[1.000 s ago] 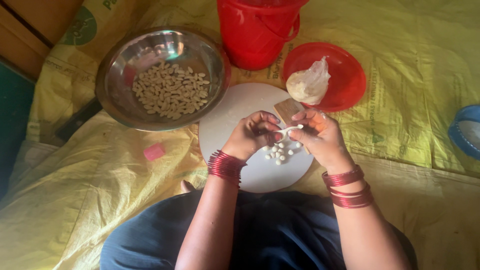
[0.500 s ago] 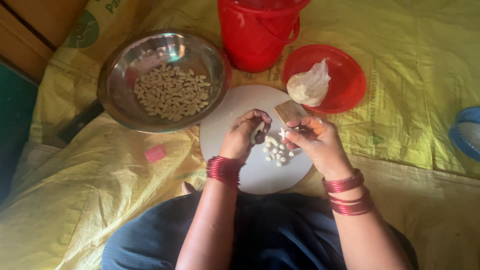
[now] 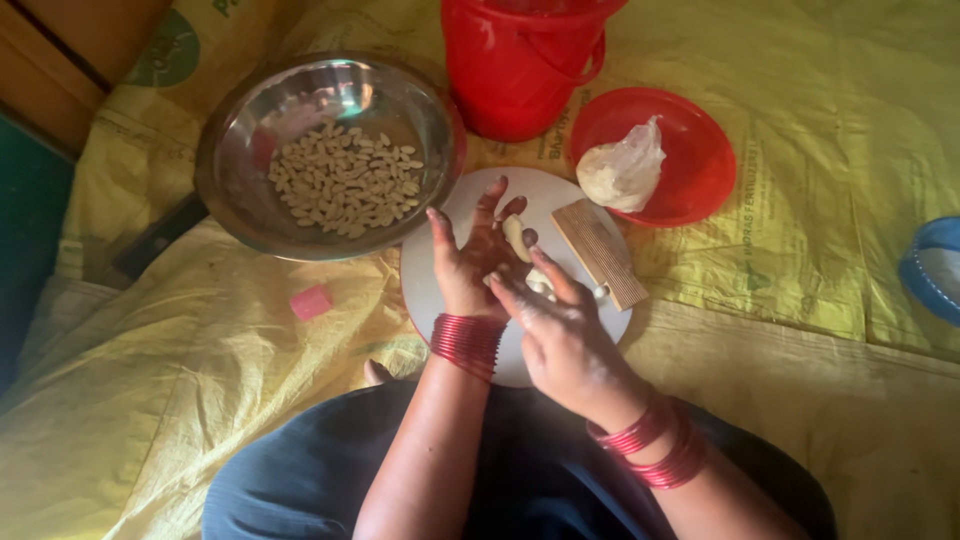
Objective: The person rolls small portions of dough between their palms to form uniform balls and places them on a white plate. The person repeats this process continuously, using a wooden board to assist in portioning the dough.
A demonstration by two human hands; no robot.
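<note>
Head view shows our lap in dark cloth nearest, its lower part cut off by the frame edge. Our left hand (image 3: 478, 262) lies palm up with fingers spread flat, a small pale dough piece (image 3: 515, 236) resting across them. Our right hand (image 3: 562, 335) crosses over it, fingers pressed loosely onto the left palm; whether they pinch anything we cannot tell, since the hand's back hides the contact. Beneath both hands sits a round white board (image 3: 440, 290), mostly covered, with more pale pieces (image 3: 541, 284) half hidden under the right fingers. Just beside them a ridged wooden paddle (image 3: 598, 253) lies on the board. Farther off, a steel bowl (image 3: 240, 190) holds small shaped dough shells (image 3: 345, 185), and a red plate (image 3: 700, 160) carries a lump in clear plastic (image 3: 622, 170). A red bucket (image 3: 520, 70) is cut off at the top. Yellow woven sacking (image 3: 800, 260) covers the floor; a blue object (image 3: 935, 265) is cropped at the right edge.
</note>
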